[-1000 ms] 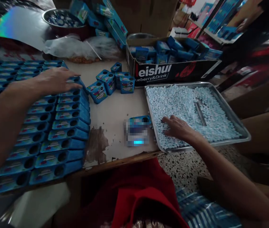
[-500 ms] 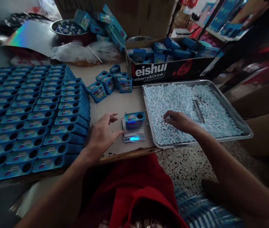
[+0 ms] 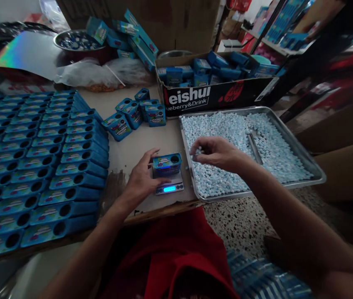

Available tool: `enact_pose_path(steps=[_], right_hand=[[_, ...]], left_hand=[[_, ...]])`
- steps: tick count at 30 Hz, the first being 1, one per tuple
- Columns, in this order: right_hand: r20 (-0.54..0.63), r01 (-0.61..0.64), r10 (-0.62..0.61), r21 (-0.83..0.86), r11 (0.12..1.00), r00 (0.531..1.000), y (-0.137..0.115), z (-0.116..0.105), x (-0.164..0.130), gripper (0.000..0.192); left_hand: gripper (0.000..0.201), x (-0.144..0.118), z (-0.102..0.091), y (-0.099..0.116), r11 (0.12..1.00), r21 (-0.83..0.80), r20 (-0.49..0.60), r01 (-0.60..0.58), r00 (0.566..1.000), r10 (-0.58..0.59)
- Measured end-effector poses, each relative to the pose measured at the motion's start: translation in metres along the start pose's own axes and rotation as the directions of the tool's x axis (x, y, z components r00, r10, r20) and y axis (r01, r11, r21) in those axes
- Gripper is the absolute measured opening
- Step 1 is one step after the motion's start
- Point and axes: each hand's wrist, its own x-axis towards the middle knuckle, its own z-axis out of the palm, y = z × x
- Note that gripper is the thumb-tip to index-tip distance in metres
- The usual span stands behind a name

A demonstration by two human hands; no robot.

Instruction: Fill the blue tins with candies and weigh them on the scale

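A small blue candy box (image 3: 166, 163) with a round hole in its top stands on a digital scale (image 3: 176, 182) whose display glows blue. My left hand (image 3: 143, 176) is beside the box, its thumb and fingers spread around the left side; whether it touches the box I cannot tell. Over the left edge of the metal tray (image 3: 315, 179), my right hand (image 3: 215, 153) pinches a few pale candies (image 3: 199, 150) between its fingertips. Pale blue and white candies (image 3: 222, 180) cover the tray, and a flat metal bar (image 3: 255, 148) lies among them.
Rows of blue boxes (image 3: 52, 153) fill the left of the table. Several loose boxes (image 3: 134, 112) stand behind the scale. At the back are a carton (image 3: 207, 97) of blue boxes and a metal bowl (image 3: 79, 45). A person's dark sleeve (image 3: 322, 54) shows at the upper right.
My right hand has risen from the candies and moved left toward the box, pinching a few. My left hand has come closer to the box. The whole view has shifted slightly.
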Motion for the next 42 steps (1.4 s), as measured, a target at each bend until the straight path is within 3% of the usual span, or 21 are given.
enact_pose_path(steps=[4, 8, 12, 17, 21, 24, 26, 28, 30, 32, 35, 37, 40, 42], right_hand=[[0.120, 0.179, -0.147, -0.325, 0.929, 0.982, -0.049, 0.012, 0.028, 0.020], [0.229, 0.232, -0.110, -0.620, 0.749, 0.967, -0.071, 0.023, 0.041, 0.024], [0.255, 0.223, -0.053, -0.704, 0.675, 0.966, -0.073, 0.032, 0.042, 0.020], [0.197, 0.206, -0.094, -0.682, 0.702, 0.976, -0.068, 0.035, 0.040, 0.025], [0.040, 0.153, -0.163, -0.617, 0.772, 0.986, -0.053, 0.020, 0.027, 0.025], [-0.103, -0.058, -0.012, -0.650, 0.758, 0.995, -0.023, 0.004, 0.008, 0.022], [-0.115, -0.206, 0.176, -0.685, 0.699, 0.978, 0.006, 0.001, -0.006, 0.023], [-0.083, -0.267, 0.297, -0.701, 0.662, 0.951, 0.034, 0.008, -0.017, 0.040], [-0.069, -0.257, 0.297, -0.705, 0.661, 0.952, 0.052, 0.020, -0.023, 0.052], [-0.048, -0.228, 0.276, -0.706, 0.670, 0.960, 0.060, 0.029, -0.023, 0.043], [0.019, -0.217, 0.296, -0.638, 0.739, 0.955, 0.062, 0.027, -0.021, 0.020], [-0.001, -0.247, 0.286, -0.508, 0.825, 0.958, 0.066, 0.016, -0.022, 0.013], [-0.053, -0.318, 0.313, -0.146, 0.937, 0.948, 0.080, -0.001, -0.026, 0.018], [-0.025, -0.350, 0.352, 0.064, 0.935, 0.936, 0.090, -0.006, -0.028, 0.023]], left_hand=[[0.077, -0.007, -0.011, -0.014, 1.000, -0.002, -0.032, 0.005, 0.999, -0.005], [0.069, -0.014, -0.026, -0.025, 1.000, 0.023, -0.081, -0.016, 0.997, 0.018], [0.060, -0.015, -0.033, -0.026, 0.989, 0.100, -0.114, -0.105, 0.987, 0.116], [0.054, -0.013, -0.038, -0.027, 0.981, 0.116, -0.122, -0.156, 0.978, 0.170], [0.047, -0.019, -0.046, -0.029, 0.982, 0.102, -0.160, -0.161, 0.971, 0.176], [0.031, -0.025, -0.051, -0.022, 0.980, 0.128, -0.224, -0.152, 0.958, 0.178], [0.019, -0.026, -0.052, -0.011, 0.975, 0.157, -0.249, -0.155, 0.949, 0.191], [0.013, -0.024, -0.050, 0.001, 0.966, 0.185, -0.238, -0.178, 0.946, 0.220], [0.012, -0.018, -0.047, 0.013, 0.956, 0.211, -0.214, -0.203, 0.945, 0.248], [0.011, -0.013, -0.042, 0.023, 0.945, 0.238, -0.191, -0.223, 0.944, 0.271], [0.012, -0.009, -0.038, 0.030, 0.931, 0.277, -0.161, -0.240, 0.943, 0.291], [0.015, -0.010, -0.036, 0.031, 0.930, 0.302, -0.156, -0.211, 0.951, 0.266], [0.018, -0.010, -0.033, 0.032, 0.931, 0.329, -0.157, -0.159, 0.963, 0.220], [0.018, -0.008, -0.030, 0.032, 0.927, 0.345, -0.151, -0.150, 0.965, 0.213]])
